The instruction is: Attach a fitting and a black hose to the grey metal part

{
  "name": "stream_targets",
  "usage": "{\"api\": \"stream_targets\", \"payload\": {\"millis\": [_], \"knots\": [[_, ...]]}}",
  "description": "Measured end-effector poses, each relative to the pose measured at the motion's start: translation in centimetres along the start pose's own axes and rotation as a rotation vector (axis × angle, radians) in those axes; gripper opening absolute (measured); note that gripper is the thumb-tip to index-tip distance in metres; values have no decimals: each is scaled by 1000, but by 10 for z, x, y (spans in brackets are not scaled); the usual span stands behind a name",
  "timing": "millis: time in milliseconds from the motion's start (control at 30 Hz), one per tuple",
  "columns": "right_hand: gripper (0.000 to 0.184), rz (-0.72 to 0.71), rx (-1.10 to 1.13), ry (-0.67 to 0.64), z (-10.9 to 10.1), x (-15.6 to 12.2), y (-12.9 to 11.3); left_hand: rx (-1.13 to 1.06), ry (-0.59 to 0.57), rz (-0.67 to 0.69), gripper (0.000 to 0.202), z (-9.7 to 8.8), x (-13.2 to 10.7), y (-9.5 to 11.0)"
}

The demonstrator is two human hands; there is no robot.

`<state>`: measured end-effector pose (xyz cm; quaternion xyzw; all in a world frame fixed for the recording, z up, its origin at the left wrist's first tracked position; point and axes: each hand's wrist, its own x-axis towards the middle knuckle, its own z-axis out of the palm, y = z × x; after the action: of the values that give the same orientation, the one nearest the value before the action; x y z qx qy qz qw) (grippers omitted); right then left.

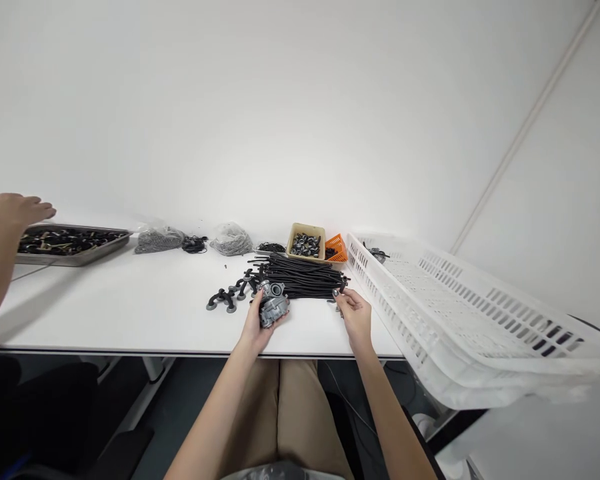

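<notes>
My left hand (258, 325) is closed around a grey cast-metal carburetor-like part (273, 308), held just above the table's front half with a round opening facing up. Fingers of my right hand (355, 313) are pinched together at the right end of a pile of black rubber hoses (307, 277). Something small and dark shows at those fingertips, too small to make out. Left of the metal part lie several black bent tubes with grey ends (225, 297).
Along the wall stand a yellowish tub of small parts (307, 241), an orange basket (336, 248) and clear bags (231, 239). White crates (460, 320) flank the table's right side. At far left, another person's hand (23, 208) is over a metal tray (80, 257).
</notes>
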<state>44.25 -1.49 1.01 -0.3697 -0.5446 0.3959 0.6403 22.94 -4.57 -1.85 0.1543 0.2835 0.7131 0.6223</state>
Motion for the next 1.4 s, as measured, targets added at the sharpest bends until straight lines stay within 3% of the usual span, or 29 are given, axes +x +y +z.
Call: {"api": "stream_targets", "payload": {"millis": [100,167,300,333,367,500,633,700,867,1000,1200,1400], "knots": [[27,-170,-51,87,3,-5,-9,21,-18,2,29,0,1,-1],[31,-204,-33,115,4,-6,-16,33,-16,2,31,0,1,-2],[80,-129,123,120,5,-4,-15,63,-11,5,28,0,0,-3],[84,-111,174,115,5,-3,-11,71,-12,4,27,1,0,-3],[82,-87,228,113,6,-2,-7,79,-14,2,27,1,0,-3],[42,78,497,56,12,-3,15,98,-30,1,25,1,1,-4],[36,257,624,-141,24,-14,32,93,-15,12,24,0,2,-5],[31,304,585,-159,31,-21,39,98,-15,25,24,-1,3,-6],[36,250,411,-68,41,-29,52,106,9,65,27,0,4,-8],[44,212,260,-119,44,-29,53,136,27,98,33,2,3,-9],[39,202,209,-214,46,-30,50,157,27,121,35,-1,6,-11],[37,175,175,-165,47,-31,49,149,24,134,35,0,7,-11]]}}
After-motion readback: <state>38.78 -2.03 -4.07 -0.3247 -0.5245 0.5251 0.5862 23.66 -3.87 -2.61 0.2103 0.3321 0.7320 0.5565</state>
